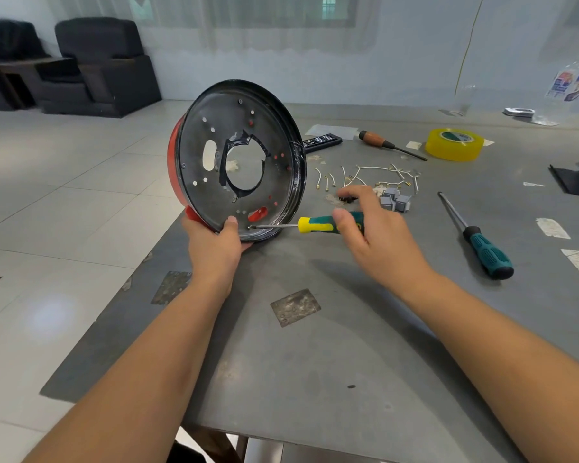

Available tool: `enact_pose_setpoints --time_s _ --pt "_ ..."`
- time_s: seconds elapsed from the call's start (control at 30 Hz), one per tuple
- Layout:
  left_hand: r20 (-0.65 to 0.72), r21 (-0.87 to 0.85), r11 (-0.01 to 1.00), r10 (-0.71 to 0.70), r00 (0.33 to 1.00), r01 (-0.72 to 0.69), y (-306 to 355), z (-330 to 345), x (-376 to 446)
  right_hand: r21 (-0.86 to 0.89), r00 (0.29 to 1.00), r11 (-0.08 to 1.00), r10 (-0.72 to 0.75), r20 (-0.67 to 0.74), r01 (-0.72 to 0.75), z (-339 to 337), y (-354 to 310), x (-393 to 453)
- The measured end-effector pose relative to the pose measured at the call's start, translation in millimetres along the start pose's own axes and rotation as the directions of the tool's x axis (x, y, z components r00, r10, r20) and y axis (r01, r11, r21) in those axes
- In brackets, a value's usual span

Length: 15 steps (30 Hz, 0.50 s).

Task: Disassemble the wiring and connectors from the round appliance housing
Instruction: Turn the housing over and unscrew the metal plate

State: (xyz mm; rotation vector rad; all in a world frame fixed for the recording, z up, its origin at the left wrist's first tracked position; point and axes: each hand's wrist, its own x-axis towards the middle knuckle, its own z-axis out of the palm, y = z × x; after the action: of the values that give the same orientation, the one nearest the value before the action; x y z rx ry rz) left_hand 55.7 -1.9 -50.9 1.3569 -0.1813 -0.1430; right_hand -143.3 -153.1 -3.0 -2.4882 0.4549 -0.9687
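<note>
The round appliance housing point(238, 158), a black metal pan with a red outer shell, stands tipped up on its rim at the left edge of the grey surface point(315, 362), its open inner face turned toward the person so that the screw holes and the large central cutout can be seen and reached. The left hand point(214, 245) grips the lowest part of the rim, thumb hooked over the inner lip and fingers behind, which seems meant to keep the housing from rolling or twisting under tool pressure. The right hand point(375, 232) holds the yellow-and-teal screwdriver point(315, 224) by its handle, fingers curled loosely round it, with the shaft lying almost level and its tip set at a small fastener near the bottom of the inner face, just beside the left thumb; this looks like a screw being worked out. Just beyond the right hand, toward the middle of the surface, lie the loose white wires point(365, 177) with their brass terminals and a cluster of small grey connector blocks point(395, 200), likely parts already taken out and set within easy reach. A second, larger teal-handled screwdriver point(475, 235) lies near the right edge, and a wooden-handled one point(390, 144) and a roll of yellow tape point(453, 144) sit farther back.
</note>
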Motion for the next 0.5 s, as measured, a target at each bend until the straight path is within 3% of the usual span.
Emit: enact_pose_setpoints --time_s 0.1,0.17,0.23,0.3,0.33,0.4,0.47,0.5 --pt "-0.002 -0.005 1.0 -0.005 1.0 0.005 -0.4 0.0 0.8 0.196 0.995 0.977 -0.096 0.028 0.089 -3.7 1.6 -3.4" --pt "-0.008 0.012 1.0 -0.006 1.0 0.006 -0.5 -0.1 0.8 0.194 0.997 0.981 -0.044 0.065 0.031 -5.4 1.1 -4.9" --pt "-0.009 0.018 1.0 -0.006 1.0 0.006 -0.4 -0.1 0.7 -0.07 0.997 0.995 0.071 0.039 -0.069 -3.5 2.6 -2.2" --pt "-0.012 0.023 1.0 -0.009 1.0 0.009 -0.8 0.1 1.3 -0.297 0.998 0.953 0.063 0.001 -0.06 -3.4 1.4 0.2" --pt "-0.014 0.024 1.0 -0.01 1.0 0.01 -0.2 0.1 1.3 -0.232 1.0 0.973 0.009 -0.011 -0.011 -2.9 0.3 1.4" --pt "-0.012 0.013 1.0 -0.013 1.0 0.013 0.1 0.0 1.4 0.073 0.997 0.994 -0.08 -0.01 0.081 -3.1 -2.0 -0.2" --pt "-0.007 0.017 1.0 -0.009 1.0 0.009 -0.8 -0.2 0.9 0.291 0.999 0.956 -0.034 0.032 0.023 -5.0 -3.6 -2.7" --pt "-0.004 0.022 1.0 -0.002 1.0 0.002 -0.4 -0.5 0.1 0.297 0.999 0.955 -0.013 0.036 0.002 -5.0 -3.5 -3.5"
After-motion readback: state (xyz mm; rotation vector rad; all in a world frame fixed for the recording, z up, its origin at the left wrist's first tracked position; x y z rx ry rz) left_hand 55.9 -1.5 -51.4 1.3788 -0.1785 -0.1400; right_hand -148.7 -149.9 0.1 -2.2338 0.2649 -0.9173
